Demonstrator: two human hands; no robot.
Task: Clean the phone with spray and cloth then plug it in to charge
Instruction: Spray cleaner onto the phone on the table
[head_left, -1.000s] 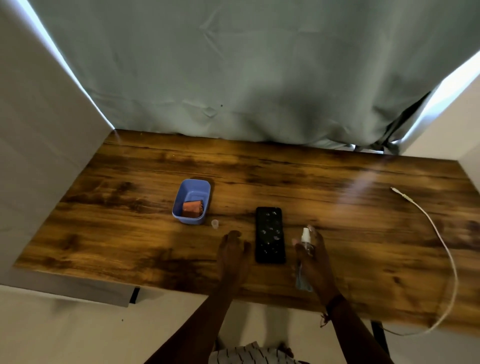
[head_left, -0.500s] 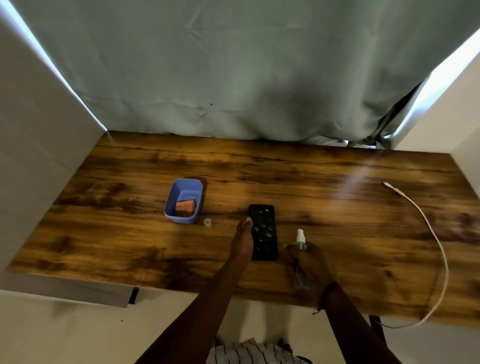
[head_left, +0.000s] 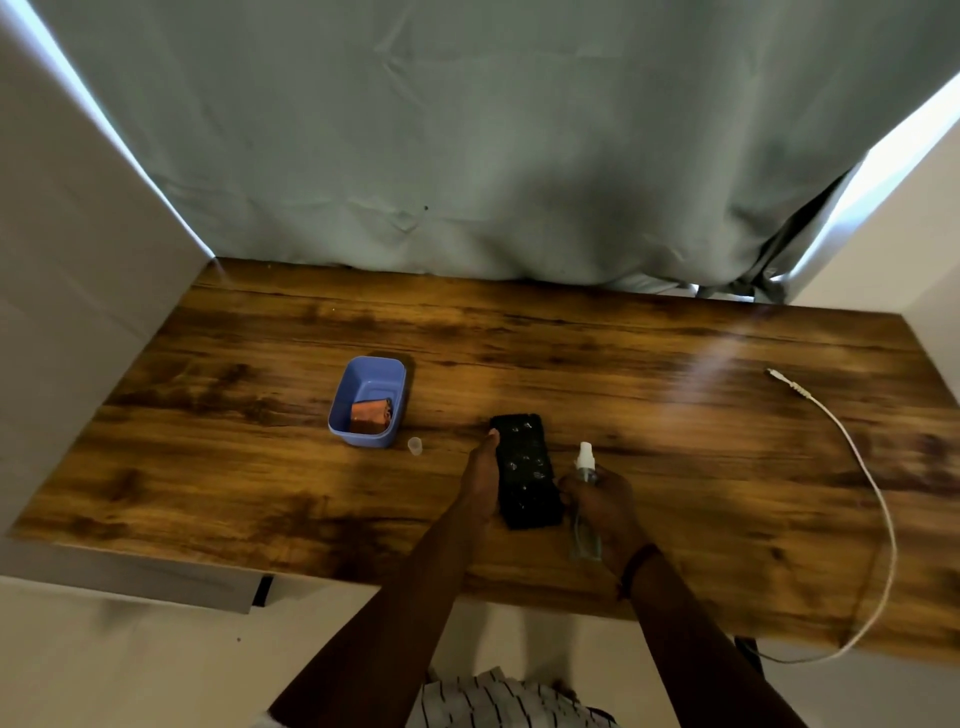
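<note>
So far, sprayed only: phone (head_left: 525, 470) flat on tabletop (head_left: 675, 415), droplets showing. Left hand (head_left: 480, 480) cupping its left edge, loosely; right hand (head_left: 605, 501) wrapped around spray bottle (head_left: 586, 499). Cloth (head_left: 370, 414) untouched in blue tub (head_left: 363, 384); cable (head_left: 862, 467) unplugged, well right.

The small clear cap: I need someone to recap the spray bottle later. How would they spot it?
On the wooden table, find the blue tub holding an orange cloth. Just off its near right corner, left of the black phone, stands the small clear cap, the only tiny see-through piece lying loose.
</note>
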